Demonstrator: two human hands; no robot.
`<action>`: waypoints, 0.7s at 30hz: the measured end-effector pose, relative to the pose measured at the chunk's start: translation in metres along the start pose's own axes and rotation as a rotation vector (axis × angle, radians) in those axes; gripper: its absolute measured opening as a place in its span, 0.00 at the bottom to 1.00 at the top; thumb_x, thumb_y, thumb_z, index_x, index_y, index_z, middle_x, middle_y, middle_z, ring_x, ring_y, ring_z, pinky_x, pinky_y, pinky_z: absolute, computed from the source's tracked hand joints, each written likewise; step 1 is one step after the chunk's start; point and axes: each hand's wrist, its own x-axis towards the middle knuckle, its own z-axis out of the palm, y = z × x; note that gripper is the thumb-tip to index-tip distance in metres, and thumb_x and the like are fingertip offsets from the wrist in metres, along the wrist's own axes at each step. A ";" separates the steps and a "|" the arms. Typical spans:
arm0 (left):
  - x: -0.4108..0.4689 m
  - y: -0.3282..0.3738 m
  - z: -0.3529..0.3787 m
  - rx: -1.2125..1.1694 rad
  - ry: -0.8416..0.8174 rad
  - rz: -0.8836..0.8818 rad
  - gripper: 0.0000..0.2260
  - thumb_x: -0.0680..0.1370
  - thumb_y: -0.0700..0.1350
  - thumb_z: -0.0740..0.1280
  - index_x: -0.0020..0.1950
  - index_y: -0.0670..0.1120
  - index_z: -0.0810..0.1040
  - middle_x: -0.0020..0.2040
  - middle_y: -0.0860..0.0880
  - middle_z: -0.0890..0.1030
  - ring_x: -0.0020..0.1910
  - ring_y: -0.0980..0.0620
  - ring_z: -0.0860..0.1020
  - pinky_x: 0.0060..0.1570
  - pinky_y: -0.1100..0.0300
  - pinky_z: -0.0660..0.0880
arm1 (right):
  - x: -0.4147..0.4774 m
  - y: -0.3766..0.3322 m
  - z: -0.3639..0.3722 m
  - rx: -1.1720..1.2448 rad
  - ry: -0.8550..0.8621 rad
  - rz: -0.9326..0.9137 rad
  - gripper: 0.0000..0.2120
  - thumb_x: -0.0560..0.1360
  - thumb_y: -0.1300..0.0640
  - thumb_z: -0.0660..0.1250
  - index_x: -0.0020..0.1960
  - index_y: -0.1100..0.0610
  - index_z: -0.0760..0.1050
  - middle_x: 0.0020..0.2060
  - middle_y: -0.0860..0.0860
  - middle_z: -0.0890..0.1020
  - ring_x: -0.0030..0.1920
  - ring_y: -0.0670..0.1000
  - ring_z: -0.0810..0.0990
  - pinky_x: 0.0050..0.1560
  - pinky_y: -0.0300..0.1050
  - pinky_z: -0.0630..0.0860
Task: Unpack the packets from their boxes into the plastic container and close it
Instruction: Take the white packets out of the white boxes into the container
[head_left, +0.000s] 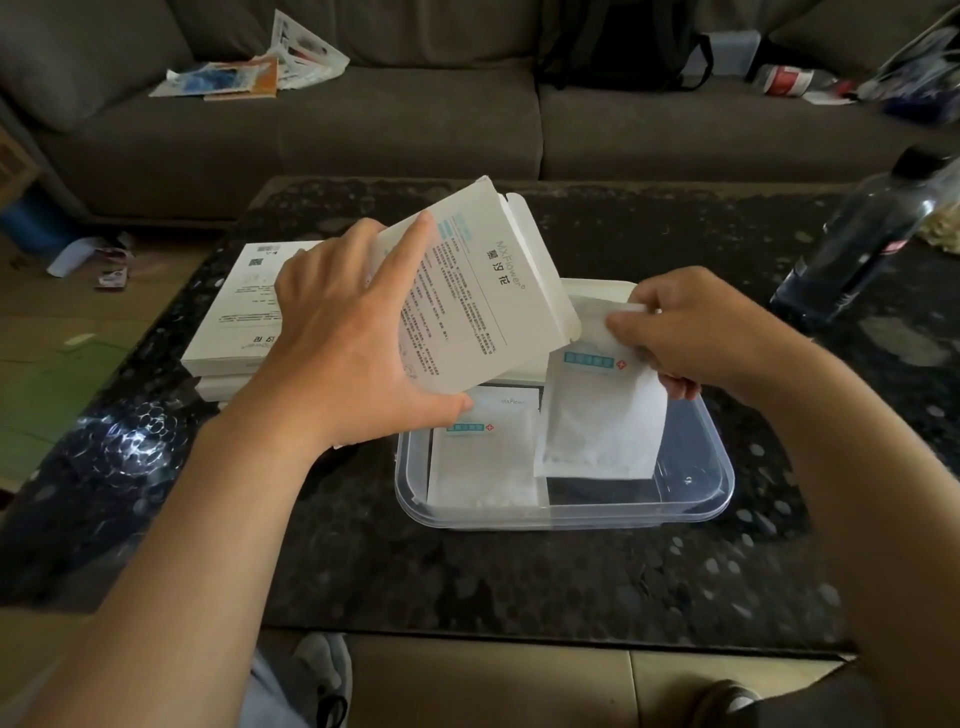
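My left hand (343, 338) grips a white printed box (478, 291), tilted with its open flap to the right, above the clear plastic container (717, 488). My right hand (691, 327) pinches the top of a white packet (597, 426) that hangs out of the box mouth over the container. Another white packet (483, 457) lies flat in the container's left half. Behind the container, partly hidden by the box, lies its white lid (597, 291). A stack of further white boxes (244, 317) sits on the table to the left.
The dark speckled table (467, 571) carries a dark plastic bottle (857, 244) at the right. A grey sofa (363, 119) with papers, a black bag and clutter stands behind. Scraps lie on the floor at the left.
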 end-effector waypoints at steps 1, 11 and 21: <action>0.000 0.001 0.000 0.002 -0.005 0.000 0.58 0.56 0.71 0.71 0.80 0.54 0.49 0.73 0.47 0.60 0.72 0.44 0.59 0.71 0.42 0.55 | -0.001 0.001 -0.001 0.005 -0.040 0.009 0.14 0.82 0.50 0.64 0.45 0.59 0.79 0.37 0.62 0.84 0.26 0.53 0.78 0.29 0.41 0.78; 0.001 -0.001 -0.001 -0.002 -0.008 -0.001 0.58 0.56 0.71 0.71 0.80 0.54 0.50 0.73 0.47 0.61 0.73 0.43 0.60 0.72 0.40 0.56 | -0.011 -0.009 0.049 -0.758 0.051 -0.024 0.19 0.78 0.50 0.70 0.64 0.54 0.68 0.38 0.50 0.73 0.37 0.51 0.77 0.35 0.47 0.74; 0.001 -0.004 -0.004 -0.016 0.001 -0.007 0.57 0.57 0.72 0.71 0.80 0.54 0.50 0.73 0.47 0.61 0.73 0.43 0.60 0.72 0.39 0.57 | -0.019 -0.006 0.087 -0.802 -0.045 -0.209 0.28 0.77 0.51 0.71 0.73 0.49 0.63 0.53 0.52 0.77 0.49 0.53 0.80 0.45 0.47 0.80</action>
